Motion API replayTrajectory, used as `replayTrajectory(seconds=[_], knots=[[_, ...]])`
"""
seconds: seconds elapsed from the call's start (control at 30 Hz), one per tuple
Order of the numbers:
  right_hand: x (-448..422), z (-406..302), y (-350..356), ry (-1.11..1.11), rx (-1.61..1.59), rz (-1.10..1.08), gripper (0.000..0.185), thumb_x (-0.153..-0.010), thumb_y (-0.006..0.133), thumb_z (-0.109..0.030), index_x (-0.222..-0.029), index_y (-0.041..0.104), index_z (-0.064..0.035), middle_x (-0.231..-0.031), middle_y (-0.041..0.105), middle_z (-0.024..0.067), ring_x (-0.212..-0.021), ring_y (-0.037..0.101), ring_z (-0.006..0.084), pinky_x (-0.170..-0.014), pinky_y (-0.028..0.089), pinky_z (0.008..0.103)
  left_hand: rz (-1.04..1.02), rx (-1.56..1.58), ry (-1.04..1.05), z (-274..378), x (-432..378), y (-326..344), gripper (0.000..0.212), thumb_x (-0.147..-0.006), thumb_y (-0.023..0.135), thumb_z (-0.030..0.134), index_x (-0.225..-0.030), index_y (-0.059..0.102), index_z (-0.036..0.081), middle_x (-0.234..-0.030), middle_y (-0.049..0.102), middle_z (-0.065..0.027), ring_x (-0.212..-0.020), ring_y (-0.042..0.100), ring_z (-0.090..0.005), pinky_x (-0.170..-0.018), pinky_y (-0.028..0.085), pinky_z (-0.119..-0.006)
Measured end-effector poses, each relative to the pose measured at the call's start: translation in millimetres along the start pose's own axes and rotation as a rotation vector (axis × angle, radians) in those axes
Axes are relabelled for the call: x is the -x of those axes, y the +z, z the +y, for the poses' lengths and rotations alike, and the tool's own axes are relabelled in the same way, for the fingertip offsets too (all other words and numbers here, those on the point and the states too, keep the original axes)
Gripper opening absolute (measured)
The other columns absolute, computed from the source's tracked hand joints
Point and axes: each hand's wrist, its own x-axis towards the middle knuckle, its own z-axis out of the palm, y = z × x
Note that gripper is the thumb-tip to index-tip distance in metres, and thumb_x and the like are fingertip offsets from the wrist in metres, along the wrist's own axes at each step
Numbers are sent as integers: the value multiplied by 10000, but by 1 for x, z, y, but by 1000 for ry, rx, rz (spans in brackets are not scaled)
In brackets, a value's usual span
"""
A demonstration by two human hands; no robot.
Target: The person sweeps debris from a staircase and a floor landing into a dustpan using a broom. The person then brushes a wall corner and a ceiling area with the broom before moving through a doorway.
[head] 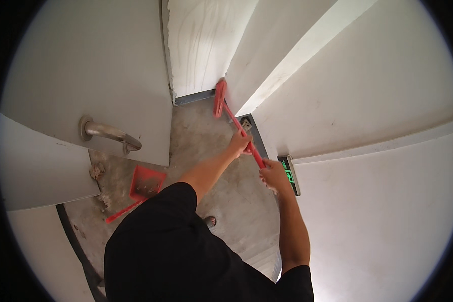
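Both hands grip the red handle of a broom point(232, 113). My left hand point(240, 144) is lower on the handle, closer to the broom head, and my right hand point(273, 174) holds it near its upper end. The red broom head point(219, 98) is at the far corner, where the pale wall meets the concrete floor; it looks slightly blurred. To my left a red dustpan point(148, 183) lies on the floor with dark debris in it. Its red handle point(124, 211) points back towards me, and my sleeve hides part of it.
At the left stands a door point(109, 68) with a curved metal handle point(111, 133). A lit green exit sign point(289, 175) sits low on the right wall, and a socket-like fitting point(245, 124) is at the wall's foot. Steps point(262, 260) appear behind my right arm.
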Motion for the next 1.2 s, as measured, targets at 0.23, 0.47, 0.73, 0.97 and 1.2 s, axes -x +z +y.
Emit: replayTrajectory(seconds=[0.23,0.47,0.73,0.97,1.2], knots=[[111,-47,-51,-92,-22,134,508,-799,508,-65,-1303,525,-5,-660,532,7,-511,449,68,-437,361,231,-101,124,149,51,74,68,462,-823,692,218,-1124,422,-5,-713,595,-70,-568,616,-150,-506,583,-346],[299,-1,-79,-64,-470,335,542,-807,565,-7,-1338,468,44,-753,575,29,-546,440,57,-478,357,207,-442,47,369,77,211,135,1009,-856,693,139,-1464,-100,5,-834,653,-104,-773,654,-153,-663,581,-303],[375,121,-9,-492,-608,540,582,-810,614,35,-1367,444,22,-826,587,58,-638,503,92,-565,408,228,-925,-76,922,88,279,170,1057,-803,741,55,-1480,-71,26,-911,658,-151,-854,663,-179,-795,540,-316],[367,199,59,-389,-635,606,282,-889,617,-113,-1135,597,23,-757,559,-15,-655,502,65,-598,415,229,-1201,-394,1424,71,344,203,1079,-773,766,60,-1461,-57,-55,-873,673,-123,-805,654,-193,-806,514,-343],[328,180,45,-556,-565,944,374,-956,537,-320,-1064,571,37,-675,536,-1,-590,490,58,-545,409,223,-1303,-257,1217,80,371,269,979,-821,667,3,-1461,-73,-32,-874,626,-133,-753,654,-164,-683,564,-301]])
